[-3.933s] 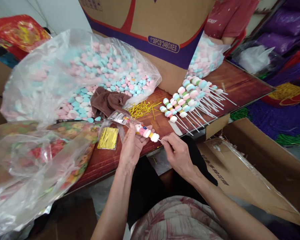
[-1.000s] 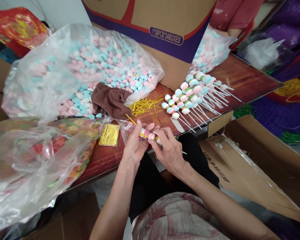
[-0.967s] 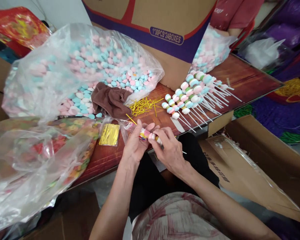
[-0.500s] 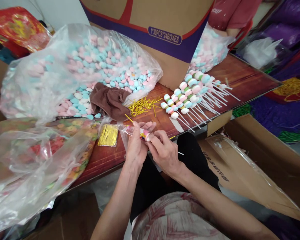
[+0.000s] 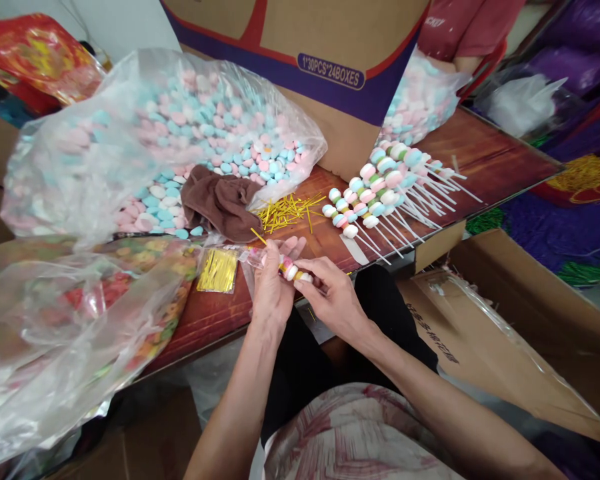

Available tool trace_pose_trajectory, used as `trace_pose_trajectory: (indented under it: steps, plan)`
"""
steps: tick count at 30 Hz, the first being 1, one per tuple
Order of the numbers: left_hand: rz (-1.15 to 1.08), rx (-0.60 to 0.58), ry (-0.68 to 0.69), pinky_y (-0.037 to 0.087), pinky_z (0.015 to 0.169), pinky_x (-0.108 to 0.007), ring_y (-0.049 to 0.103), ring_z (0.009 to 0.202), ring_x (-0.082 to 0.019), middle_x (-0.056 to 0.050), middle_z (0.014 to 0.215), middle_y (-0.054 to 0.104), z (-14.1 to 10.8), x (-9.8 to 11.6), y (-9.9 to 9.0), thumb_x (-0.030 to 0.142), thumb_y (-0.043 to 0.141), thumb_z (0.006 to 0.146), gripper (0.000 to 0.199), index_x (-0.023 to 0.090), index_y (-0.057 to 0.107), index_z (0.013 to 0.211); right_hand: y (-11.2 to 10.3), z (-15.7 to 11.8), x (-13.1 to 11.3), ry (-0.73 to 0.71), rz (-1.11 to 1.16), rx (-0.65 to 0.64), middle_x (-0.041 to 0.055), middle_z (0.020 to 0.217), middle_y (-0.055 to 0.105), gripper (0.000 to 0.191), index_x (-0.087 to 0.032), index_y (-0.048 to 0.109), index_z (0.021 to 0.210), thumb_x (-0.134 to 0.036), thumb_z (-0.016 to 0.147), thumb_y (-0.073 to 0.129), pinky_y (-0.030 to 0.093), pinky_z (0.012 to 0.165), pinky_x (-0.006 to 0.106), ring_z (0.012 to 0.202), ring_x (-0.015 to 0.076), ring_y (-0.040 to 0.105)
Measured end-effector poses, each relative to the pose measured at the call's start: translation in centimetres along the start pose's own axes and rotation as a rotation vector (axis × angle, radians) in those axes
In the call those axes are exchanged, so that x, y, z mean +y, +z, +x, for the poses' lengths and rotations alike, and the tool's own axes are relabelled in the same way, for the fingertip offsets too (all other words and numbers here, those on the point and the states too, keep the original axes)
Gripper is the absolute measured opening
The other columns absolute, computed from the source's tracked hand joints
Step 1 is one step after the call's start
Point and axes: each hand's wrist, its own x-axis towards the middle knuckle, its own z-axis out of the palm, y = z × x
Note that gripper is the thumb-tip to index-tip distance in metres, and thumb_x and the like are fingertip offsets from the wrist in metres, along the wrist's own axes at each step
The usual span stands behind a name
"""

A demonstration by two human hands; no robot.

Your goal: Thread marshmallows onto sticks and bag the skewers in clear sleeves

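Note:
Between my hands is a marshmallow skewer point(image 5: 292, 273) with white, yellow and pink pieces, its far end inside a clear printed plastic sleeve point(image 5: 250, 256). My left hand point(image 5: 274, 288) is closed around the sleeved part, and a gold twist tie point(image 5: 258, 236) sticks up from its thumb. The fingers of my right hand point(image 5: 333, 293) pinch the near end of the skewer; its stick is hidden by them. Just left of my hands lies a packet of gold twist ties point(image 5: 217, 271). Loose gold twist ties point(image 5: 290, 212) are scattered behind, beside a brown cloth point(image 5: 220, 203).
Rows of finished-looking marshmallow skewers point(image 5: 380, 187) lie to the right on the wooden table point(image 5: 505, 157). A large bag of marshmallows point(image 5: 180, 120) and a bag of coloured candy point(image 5: 90, 320) fill the left. A cardboard box point(image 5: 340, 40) stands behind; a person point(image 5: 473, 27) sits beyond it.
My right hand has changed its grip on the skewer, its fingers now straighter. More of the white and yellow pieces show between my hands. My left hand has barely moved.

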Motion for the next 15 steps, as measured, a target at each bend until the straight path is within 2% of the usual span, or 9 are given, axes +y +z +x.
trace_pose_trajectory:
  steps: [4,8,11,15]
  plan:
    - [0.040,0.021,0.100,0.052,0.085,-0.031,0.068,0.111,-0.025,-0.004,0.095,0.074,0.1,-0.2,0.1,0.053,0.073,0.077,0.036,0.021,0.061,0.088,0.1,-0.3,0.8,0.060,0.064,-0.048,0.0055,0.095,0.064,0.036,-0.020,0.066,0.122,-0.020,0.087,0.061,0.051,0.071,0.029,0.077,0.0149,0.058]
    - [0.040,0.027,0.126,0.051,0.084,-0.031,0.067,0.113,-0.025,-0.003,0.098,0.073,-0.2,-0.2,0.3,0.055,0.069,0.080,0.036,0.023,0.061,0.094,0.5,-0.5,1.0,0.098,0.122,-0.039,0.0044,0.092,0.064,0.031,-0.019,0.068,0.118,-0.023,0.087,0.063,0.052,0.072,0.030,0.075,0.0146,0.059]
    - [0.056,0.038,0.125,0.050,0.088,-0.031,0.066,0.115,-0.024,-0.003,0.100,0.073,-0.2,-0.2,0.2,0.057,0.065,0.083,0.036,0.023,0.060,0.094,0.7,-0.9,0.5,-0.039,0.017,0.034,0.0065,0.099,0.063,0.026,-0.020,0.069,0.113,-0.019,0.089,0.059,0.054,0.080,0.032,0.087,0.0175,0.062]
    - [0.049,0.044,0.076,0.049,0.091,-0.031,0.067,0.115,-0.024,-0.004,0.095,0.073,-0.1,-0.4,0.0,0.057,0.065,0.083,0.036,0.022,0.060,0.093,1.2,-1.7,0.2,-0.235,-0.312,0.051,0.0133,0.110,0.062,0.034,-0.017,0.062,0.127,-0.018,0.097,0.047,0.055,0.077,0.031,0.095,0.0200,0.063]
